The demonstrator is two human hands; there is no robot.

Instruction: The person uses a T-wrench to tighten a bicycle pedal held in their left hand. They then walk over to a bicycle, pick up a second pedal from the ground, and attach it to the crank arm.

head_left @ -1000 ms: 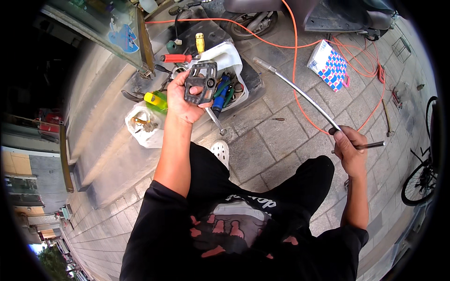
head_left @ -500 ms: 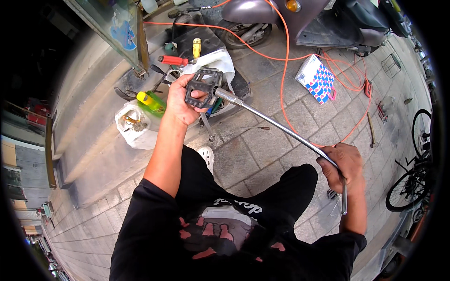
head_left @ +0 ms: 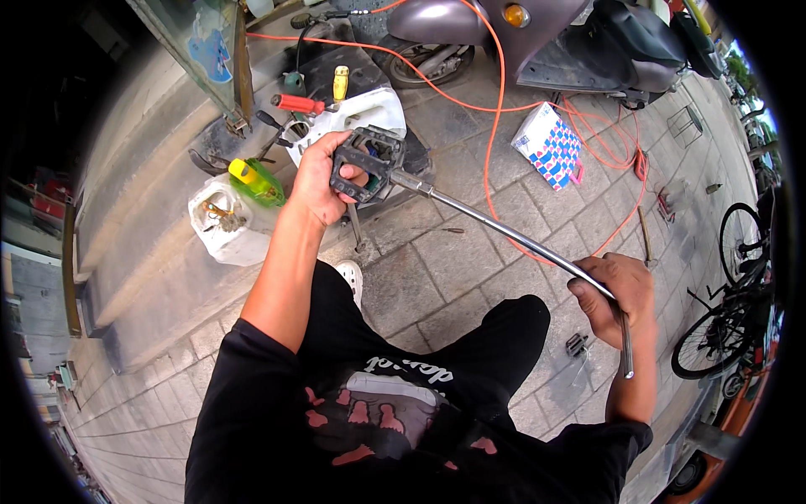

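My left hand (head_left: pixel 323 176) is closed round a black bicycle pedal (head_left: pixel 363 164) above the tool pile. A long chrome wrench (head_left: pixel 508 235) with a socket at its end meets the side of the pedal at the spindle. My right hand (head_left: pixel 613 294) grips the far, bent end of the wrench near my right forearm. Behind the pedal lie cut white plastic containers (head_left: pixel 369 113), a red screwdriver (head_left: pixel 295 103), a yellow-handled screwdriver (head_left: pixel 341 84) and a green-yellow bottle (head_left: pixel 256 181). Another pedal (head_left: pixel 577 344) rests on the paving beside my right knee.
Stone steps (head_left: pixel 143 252) rise at the left. A scooter (head_left: pixel 571 50) stands at the top, with an orange hose (head_left: pixel 500 80) looping over the paving near a checked box (head_left: pixel 547 147). Bicycles (head_left: pixel 712 340) stand at the right; a hammer (head_left: pixel 645 235) lies nearby.
The wrench, angled apart from the pedal a second ago, has swung round with its socket onto the pedal. My right hand has shifted its grip and moved down and slightly right.
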